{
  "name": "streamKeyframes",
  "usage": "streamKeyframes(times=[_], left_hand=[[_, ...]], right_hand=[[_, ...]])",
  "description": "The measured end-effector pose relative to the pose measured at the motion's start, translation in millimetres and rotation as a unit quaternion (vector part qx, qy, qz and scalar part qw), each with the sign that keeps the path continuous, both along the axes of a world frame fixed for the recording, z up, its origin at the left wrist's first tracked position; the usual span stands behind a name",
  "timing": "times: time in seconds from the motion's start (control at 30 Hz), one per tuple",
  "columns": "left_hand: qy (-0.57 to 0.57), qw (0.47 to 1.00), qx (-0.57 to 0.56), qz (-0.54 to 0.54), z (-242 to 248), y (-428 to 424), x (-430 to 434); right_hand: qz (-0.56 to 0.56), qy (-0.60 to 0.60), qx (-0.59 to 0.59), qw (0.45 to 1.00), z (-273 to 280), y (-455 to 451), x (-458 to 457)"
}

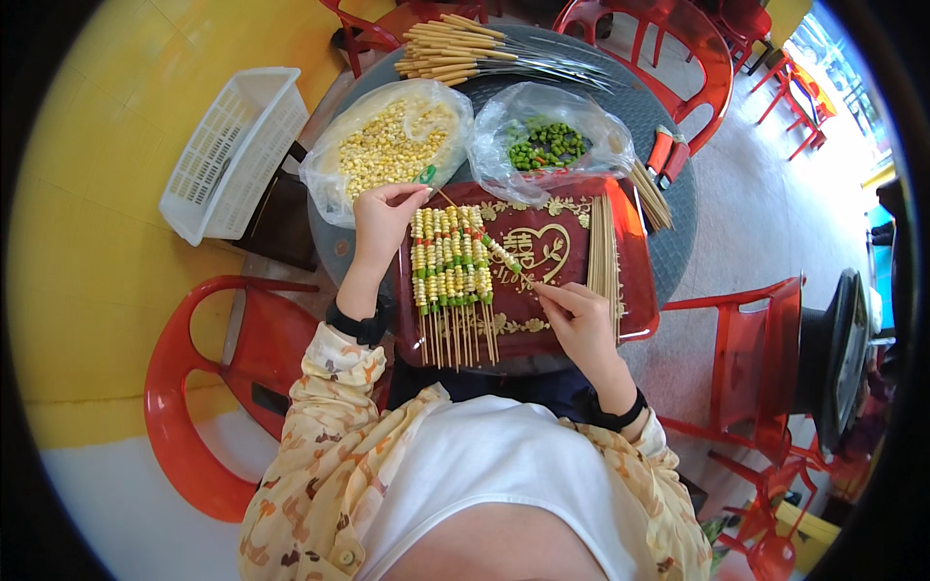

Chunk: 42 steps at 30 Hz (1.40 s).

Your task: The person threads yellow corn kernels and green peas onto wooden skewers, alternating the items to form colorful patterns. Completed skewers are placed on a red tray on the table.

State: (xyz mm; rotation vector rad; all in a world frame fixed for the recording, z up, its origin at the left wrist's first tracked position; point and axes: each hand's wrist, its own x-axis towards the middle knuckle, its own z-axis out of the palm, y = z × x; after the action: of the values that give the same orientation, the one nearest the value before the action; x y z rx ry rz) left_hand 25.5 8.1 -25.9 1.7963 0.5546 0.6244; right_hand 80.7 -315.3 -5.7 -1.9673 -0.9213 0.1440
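Observation:
My right hand [581, 312] pinches the lower end of a thin bamboo skewer [468, 216], which slants up to the left. Yellow corn kernels [501, 253] and green pieces are threaded partway along it. At the skewer's upper tip, the thumb and forefinger of my left hand [385, 218] are pinched together; whether a kernel sits between them is too small to tell. Below lies a dark red tray [538, 319] with gold decoration. Several finished-looking skewers [450, 269] of corn, green and orange pieces lie side by side on its left. Bare bamboo skewers [601, 254] line its right side.
A plastic bag of corn kernels [392, 145] and another of green pieces [548, 145] stand behind the tray on the round table [672, 240]. Wooden-handled metal skewers [465, 51] lie farther back. Red-handled tools [667, 156] are at right. A white basket [232, 156] stands left, near red chairs [182, 428].

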Motion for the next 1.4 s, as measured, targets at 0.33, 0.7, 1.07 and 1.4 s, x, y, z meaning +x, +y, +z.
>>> streamKeyframes(times=[0.33,0.7,1.07,1.4], left_hand=[[-0.076,0.993,-0.082,0.025,-9,-7,-6],[-0.066,0.996,0.022,0.064,-8,-17,-8],[-0.079,0.994,-0.005,0.082,-9,-16,-7],[-0.074,0.990,0.073,0.098,0,-24,-9]], right_hand=[[0.016,0.007,0.002,1.000,0,6,-8],[0.018,-0.001,0.007,1.000,0,7,-9],[0.014,0.007,-0.004,1.000,5,7,-11],[0.019,0.010,0.001,1.000,5,5,-12]])
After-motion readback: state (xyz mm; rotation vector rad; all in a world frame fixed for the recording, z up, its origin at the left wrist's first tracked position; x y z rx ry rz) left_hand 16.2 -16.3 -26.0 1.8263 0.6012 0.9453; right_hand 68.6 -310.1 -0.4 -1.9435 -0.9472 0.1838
